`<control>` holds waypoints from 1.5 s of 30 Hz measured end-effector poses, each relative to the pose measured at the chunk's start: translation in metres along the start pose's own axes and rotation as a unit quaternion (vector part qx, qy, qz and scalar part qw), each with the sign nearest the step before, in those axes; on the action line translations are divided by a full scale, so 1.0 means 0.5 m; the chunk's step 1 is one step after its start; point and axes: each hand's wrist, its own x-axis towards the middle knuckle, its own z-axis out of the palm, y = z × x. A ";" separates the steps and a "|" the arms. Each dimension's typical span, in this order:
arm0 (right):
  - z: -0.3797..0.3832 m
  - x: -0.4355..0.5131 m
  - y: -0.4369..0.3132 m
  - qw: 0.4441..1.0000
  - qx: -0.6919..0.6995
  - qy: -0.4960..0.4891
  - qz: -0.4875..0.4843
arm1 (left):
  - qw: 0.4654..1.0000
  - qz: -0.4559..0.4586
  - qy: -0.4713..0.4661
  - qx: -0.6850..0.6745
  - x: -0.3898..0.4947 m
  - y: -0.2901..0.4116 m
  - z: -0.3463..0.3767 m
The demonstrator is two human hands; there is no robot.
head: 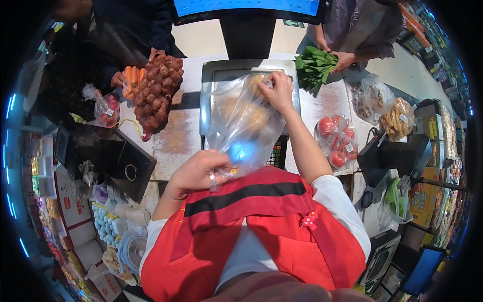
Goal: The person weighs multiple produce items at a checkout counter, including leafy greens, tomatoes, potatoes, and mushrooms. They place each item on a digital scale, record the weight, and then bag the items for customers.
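A clear plastic bag spreads between my hands above the metal pan of a counter scale. Roundish yellow-brown produce shows blurred through the film; its exact kind I cannot tell. My left hand pinches the bag's near end, close to my red vest. Over the far part of the pan, my right hand has its fingers closed on the bag's other end. A bright blue reflection lies on the plastic. Partly hidden behind the bag, the scale's keypad shows its keys.
Across the counter, one person's hands hold a red net sack of potatoes and carrots. Another person holds leafy greens. Bagged tomatoes sit to the right. A monitor on a black post stands beyond the scale.
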 end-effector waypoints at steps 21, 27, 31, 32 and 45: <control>0.066 -0.111 -0.398 0.703 0.333 -0.627 -0.038 | 0.751 0.159 0.275 -0.578 -0.014 0.132 -0.205; 0.202 -0.168 -0.473 0.790 0.243 -0.563 0.013 | 0.665 0.286 0.338 -0.601 -0.179 0.132 -0.258; 0.382 -0.198 -0.579 0.797 0.205 -0.563 -0.076 | 0.635 0.265 0.477 -0.548 -0.337 0.090 -0.313; 0.430 -0.206 -0.607 0.789 0.203 -0.573 -0.090 | 0.634 0.264 0.517 -0.510 -0.375 0.073 -0.328; 0.825 -0.367 -0.855 0.746 0.237 -0.604 -0.149 | 0.366 0.278 0.715 -0.526 -0.796 -0.038 -0.233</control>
